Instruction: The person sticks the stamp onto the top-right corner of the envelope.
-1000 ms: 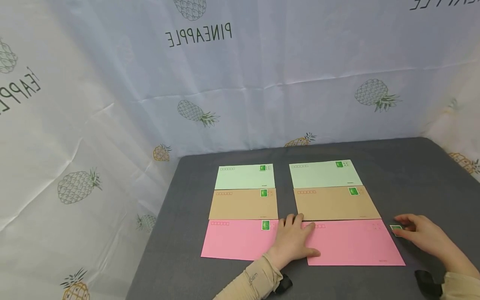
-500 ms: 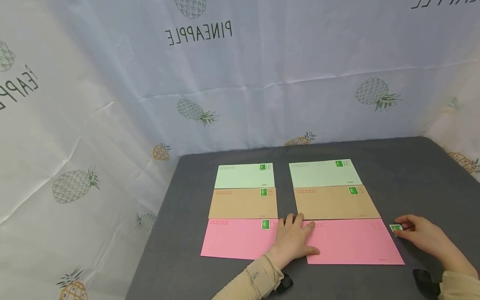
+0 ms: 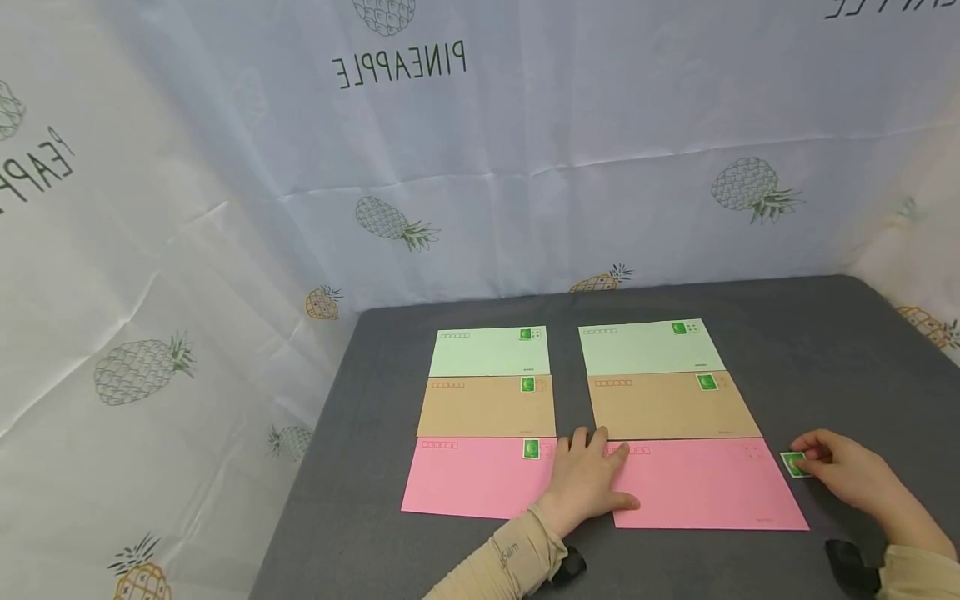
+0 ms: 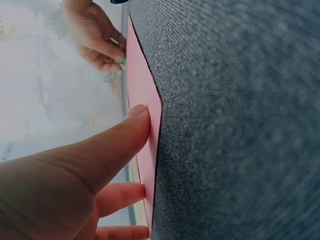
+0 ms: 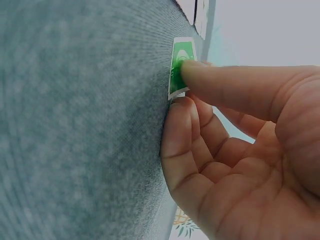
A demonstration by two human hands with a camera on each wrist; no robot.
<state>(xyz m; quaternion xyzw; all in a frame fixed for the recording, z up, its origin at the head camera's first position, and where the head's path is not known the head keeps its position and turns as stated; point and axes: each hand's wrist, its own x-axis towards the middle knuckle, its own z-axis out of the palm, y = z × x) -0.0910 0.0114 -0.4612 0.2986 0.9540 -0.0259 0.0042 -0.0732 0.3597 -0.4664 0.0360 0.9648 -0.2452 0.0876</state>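
My left hand (image 3: 585, 483) rests with spread fingers on the left end of the right-hand pink envelope (image 3: 705, 492); in the left wrist view its thumb (image 4: 120, 137) presses near the envelope's corner. Just right of that envelope, my right hand (image 3: 855, 471) holds a green postage stamp (image 3: 792, 460) with a white border. The right wrist view shows the thumb lying on the stamp's face (image 5: 181, 57), the other fingers curled below and behind it. The top right of this pink envelope bears only small printed marks.
Two columns of green, tan and pink envelopes lie on the dark grey table (image 3: 337, 500). Stamps show on the left pink envelope (image 3: 465, 487), both tan envelopes (image 3: 652, 408) and both light green envelopes (image 3: 487, 354). Pineapple-print cloth (image 3: 525, 233) surrounds the table.
The stamp in my right hand has turned slightly, and more of its face shows beyond the thumb. My left hand stays in place on the pink envelope.
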